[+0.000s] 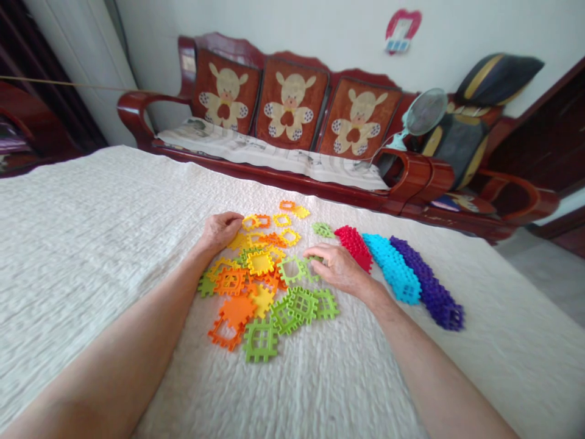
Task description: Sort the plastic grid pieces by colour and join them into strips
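Notched plastic building tiles lie in a loose pile between my two hands. My left hand (222, 230) is at the pile's far left edge, its fingers curled together beside a yellow window tile (250, 222); whether they pinch anything is hidden. On the right side, my right hand (340, 266) has its thumb and fingers around a light green tile (314, 261), partly covered by them. Next to that is a green open-frame tile (292, 270). Closer to me lie an orange solid tile (238, 310) and a green window tile (261, 340).
Right of my right hand stand rows of red tiles (354, 247), light blue tiles (393, 268) and purple tiles (427, 283). A single green tile (323, 229) lies by the red row. A whitish textured cover (114, 207) lies beneath everything. Beyond is a wooden sofa (274, 174).
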The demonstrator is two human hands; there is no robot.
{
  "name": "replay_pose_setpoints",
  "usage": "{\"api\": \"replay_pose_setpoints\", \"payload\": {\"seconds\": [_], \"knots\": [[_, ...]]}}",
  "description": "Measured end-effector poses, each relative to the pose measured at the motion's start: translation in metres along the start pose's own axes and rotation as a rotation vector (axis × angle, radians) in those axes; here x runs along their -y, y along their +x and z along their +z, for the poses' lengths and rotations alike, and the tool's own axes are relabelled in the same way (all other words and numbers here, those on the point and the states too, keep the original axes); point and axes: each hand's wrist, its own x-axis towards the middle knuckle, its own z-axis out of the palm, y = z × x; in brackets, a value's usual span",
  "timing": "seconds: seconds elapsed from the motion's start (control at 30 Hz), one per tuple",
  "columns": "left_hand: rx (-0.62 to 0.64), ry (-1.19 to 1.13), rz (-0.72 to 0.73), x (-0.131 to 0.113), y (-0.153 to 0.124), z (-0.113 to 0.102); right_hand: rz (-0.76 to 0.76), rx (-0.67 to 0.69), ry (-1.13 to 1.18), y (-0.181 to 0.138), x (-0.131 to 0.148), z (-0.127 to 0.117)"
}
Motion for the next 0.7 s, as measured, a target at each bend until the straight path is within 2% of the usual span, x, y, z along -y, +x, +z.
{"api": "replay_pose_setpoints", "payload": {"seconds": [0.1, 0.2, 0.23, 0.33, 0.4, 0.57, 0.7], "knots": [[-0.016, -0.028, -0.003, -0.005, -0.001, -0.002, -0.013, -0.078, -0.061, 0.0, 0.003, -0.007], [-0.013, -0.068, 0.086, -0.03, -0.007, -0.006, 0.0, -0.145, -0.065, 0.0, 0.007, -0.016], [0.027, -0.079, 0.156, -0.043, -0.011, -0.007, 0.0, -0.161, -0.056, 0.0, 0.008, -0.018], [0.306, -0.124, 0.341, -0.08, -0.028, -0.005, -0.014, -0.204, -0.016, 0.001, 0.011, -0.019], [0.419, -0.118, 0.435, -0.097, -0.039, 0.002, -0.022, -0.231, 0.015, 0.001, 0.012, -0.018], [0.488, -0.165, 0.484, -0.101, -0.051, 0.016, 0.072, -0.251, 0.077, 0.002, 0.011, -0.012], [0.543, -0.15, 0.471, -0.1, -0.049, 0.016, 0.207, -0.138, 0.321, 0.003, 0.004, -0.005]]}}
